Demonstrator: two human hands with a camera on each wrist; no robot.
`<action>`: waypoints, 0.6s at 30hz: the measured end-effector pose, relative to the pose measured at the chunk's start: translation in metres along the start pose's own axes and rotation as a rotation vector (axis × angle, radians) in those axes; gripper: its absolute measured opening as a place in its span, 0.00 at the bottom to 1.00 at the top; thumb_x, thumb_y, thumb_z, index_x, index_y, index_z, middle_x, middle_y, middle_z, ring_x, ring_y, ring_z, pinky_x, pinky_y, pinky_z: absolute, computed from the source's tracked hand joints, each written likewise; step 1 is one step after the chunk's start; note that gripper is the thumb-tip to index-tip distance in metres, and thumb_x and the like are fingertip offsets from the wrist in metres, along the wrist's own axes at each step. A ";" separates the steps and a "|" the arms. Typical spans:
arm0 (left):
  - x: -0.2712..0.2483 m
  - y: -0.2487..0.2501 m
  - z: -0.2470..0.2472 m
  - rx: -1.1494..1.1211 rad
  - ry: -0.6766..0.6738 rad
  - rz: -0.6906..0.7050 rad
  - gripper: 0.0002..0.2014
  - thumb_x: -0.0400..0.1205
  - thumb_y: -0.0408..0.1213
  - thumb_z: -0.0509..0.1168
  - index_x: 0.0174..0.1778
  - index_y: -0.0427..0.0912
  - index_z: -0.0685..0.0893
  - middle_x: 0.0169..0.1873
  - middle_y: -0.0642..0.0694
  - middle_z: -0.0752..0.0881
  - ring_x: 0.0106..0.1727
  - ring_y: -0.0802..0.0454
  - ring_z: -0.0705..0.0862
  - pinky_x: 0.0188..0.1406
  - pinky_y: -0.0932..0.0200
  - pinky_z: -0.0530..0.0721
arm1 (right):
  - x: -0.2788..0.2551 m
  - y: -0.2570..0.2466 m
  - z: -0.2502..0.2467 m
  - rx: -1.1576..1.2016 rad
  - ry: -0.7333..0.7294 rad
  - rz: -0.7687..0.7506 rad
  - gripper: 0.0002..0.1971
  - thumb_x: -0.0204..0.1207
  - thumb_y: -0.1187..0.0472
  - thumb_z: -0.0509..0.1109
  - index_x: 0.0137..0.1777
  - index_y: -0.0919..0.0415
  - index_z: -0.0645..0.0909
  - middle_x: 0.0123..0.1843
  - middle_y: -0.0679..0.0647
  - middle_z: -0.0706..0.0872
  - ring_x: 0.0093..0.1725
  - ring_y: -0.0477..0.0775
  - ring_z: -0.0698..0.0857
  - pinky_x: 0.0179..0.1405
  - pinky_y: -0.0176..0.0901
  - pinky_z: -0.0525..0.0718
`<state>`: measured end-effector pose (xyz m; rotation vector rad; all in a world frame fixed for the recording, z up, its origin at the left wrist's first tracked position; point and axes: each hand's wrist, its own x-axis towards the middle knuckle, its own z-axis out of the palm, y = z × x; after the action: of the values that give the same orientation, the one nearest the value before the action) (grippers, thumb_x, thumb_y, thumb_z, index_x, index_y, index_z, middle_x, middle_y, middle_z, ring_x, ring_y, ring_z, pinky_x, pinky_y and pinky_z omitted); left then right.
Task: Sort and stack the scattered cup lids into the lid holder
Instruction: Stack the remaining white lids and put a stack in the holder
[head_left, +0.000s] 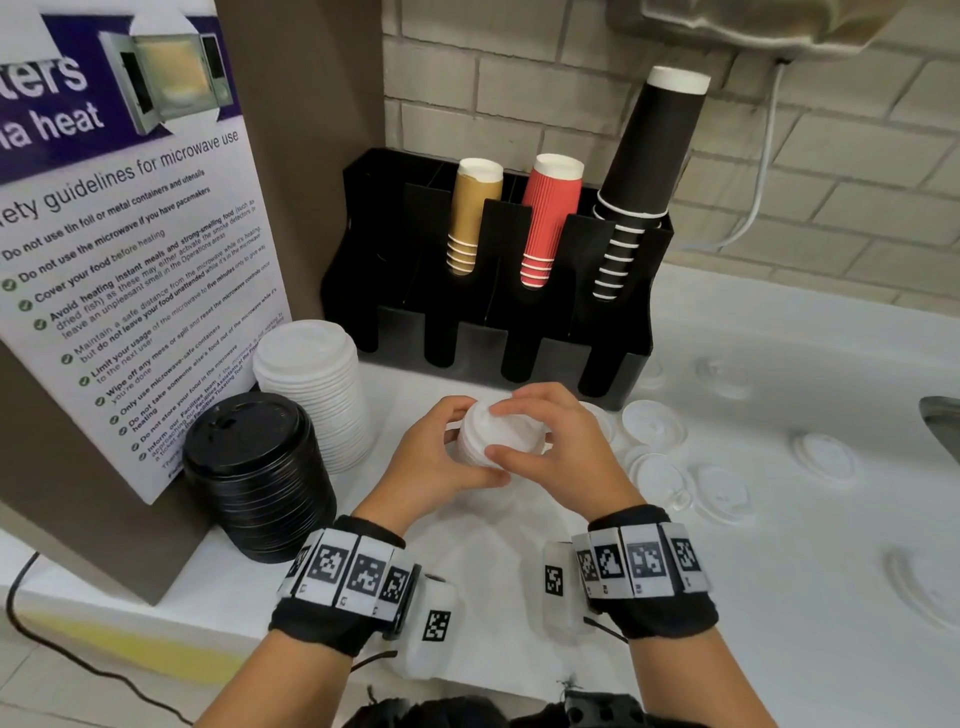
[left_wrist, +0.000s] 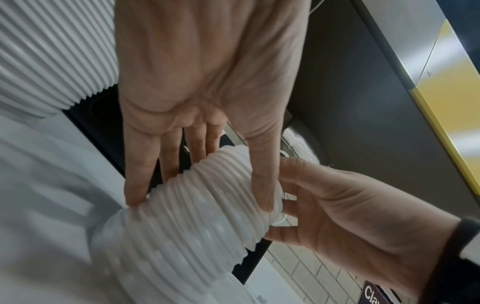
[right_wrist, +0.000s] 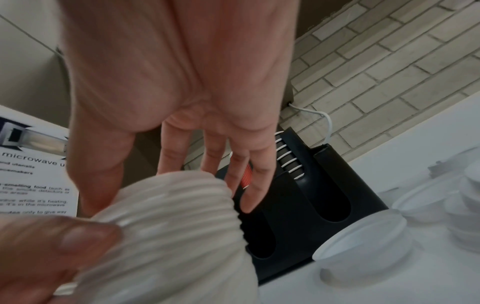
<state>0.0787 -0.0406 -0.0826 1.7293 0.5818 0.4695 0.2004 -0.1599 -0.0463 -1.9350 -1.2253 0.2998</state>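
**Both hands on a lid stack**

The left hand (head_left: 434, 457) and right hand (head_left: 558, 447) clasp a short stack of white lids (head_left: 491, 434) above the counter (head_left: 753, 597), in front of the black holder (head_left: 483, 332). Loose lids (head_left: 722, 491) lie to the right.

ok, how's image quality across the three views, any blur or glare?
Head view: sharp, evenly lit, wide-angle bending at the edges, loose white lids wash into the counter. Left wrist view: lower lid stack motion-blurred. Right wrist view: dim, the stack and left hand's thumb out of focus; holder sharper.
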 end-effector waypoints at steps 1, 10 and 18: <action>0.000 0.000 0.000 0.001 0.004 -0.003 0.34 0.64 0.35 0.84 0.63 0.55 0.77 0.59 0.60 0.82 0.61 0.62 0.79 0.50 0.70 0.78 | 0.000 0.000 0.000 -0.011 -0.008 -0.001 0.19 0.67 0.56 0.81 0.58 0.48 0.86 0.62 0.44 0.75 0.64 0.43 0.74 0.63 0.39 0.76; 0.001 0.000 0.002 0.045 -0.009 0.038 0.38 0.67 0.38 0.83 0.72 0.53 0.75 0.66 0.55 0.81 0.67 0.55 0.78 0.67 0.58 0.79 | -0.003 0.003 -0.002 0.022 -0.047 0.011 0.26 0.66 0.55 0.82 0.65 0.46 0.80 0.63 0.45 0.77 0.63 0.45 0.76 0.64 0.41 0.78; 0.006 -0.003 -0.001 0.058 -0.045 0.023 0.38 0.66 0.39 0.84 0.71 0.53 0.76 0.67 0.57 0.80 0.70 0.55 0.76 0.68 0.60 0.76 | 0.031 0.042 -0.044 -0.205 -0.072 0.441 0.17 0.81 0.51 0.67 0.66 0.56 0.79 0.71 0.57 0.77 0.68 0.56 0.78 0.68 0.47 0.75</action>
<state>0.0821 -0.0357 -0.0856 1.7989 0.5484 0.4330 0.2682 -0.1639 -0.0421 -2.3864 -0.8889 0.4887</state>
